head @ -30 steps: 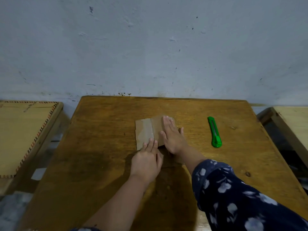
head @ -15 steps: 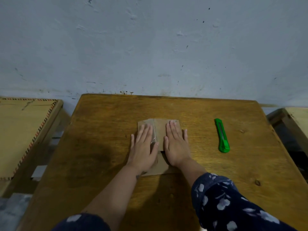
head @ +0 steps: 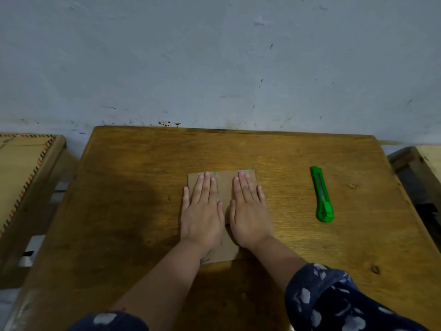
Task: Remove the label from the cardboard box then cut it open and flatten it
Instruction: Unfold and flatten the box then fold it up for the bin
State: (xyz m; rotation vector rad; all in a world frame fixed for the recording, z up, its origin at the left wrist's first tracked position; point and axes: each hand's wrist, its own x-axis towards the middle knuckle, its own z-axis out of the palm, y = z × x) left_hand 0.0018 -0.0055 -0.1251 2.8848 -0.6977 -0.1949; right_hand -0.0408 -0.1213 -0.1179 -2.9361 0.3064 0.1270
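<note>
Nearest the camera, two forearms reaching forward from the bottom edge; dark blue sleeves with pale blotches [head: 334, 299] pushed up toward the elbows; bare skin from there to the wrists. Just beyond, left hand [head: 202, 211] and right hand [head: 249, 212] lying side by side, palms down, fingers straight and close together, thumbs nearly touching in the middle; both spread flat, gripping nothing, pressing on a piece of brown cardboard box [head: 224, 252]. Cardboard lying flat on the worktop [head: 119, 223], roughly at its centre; near edge showing below the wrists, far edge showing just past the fingertips, a crease or seam running between the two hands; most of the surface hidden under the palms; cannot tell whether any label is on it. To the right of the right hand, well apart from the cardboard, a green utility knife [head: 322, 194] lying flat, long axis pointing roughly away from the camera, thicker end nearest; blade state too small to tell. Worktop of worn, yellow-brown wood, darker stain on its left half, small knots near the right edge. Beside the worktop on the left, lower wooden furniture with a patterned striped border [head: 28, 185]; on the right, a corner of pale wooden furniture [head: 427, 158]. Farthest back, a blue-grey wall [head: 214, 68], scuffed and speckled with dark marks, meeting the far edge of the worktop.
</note>
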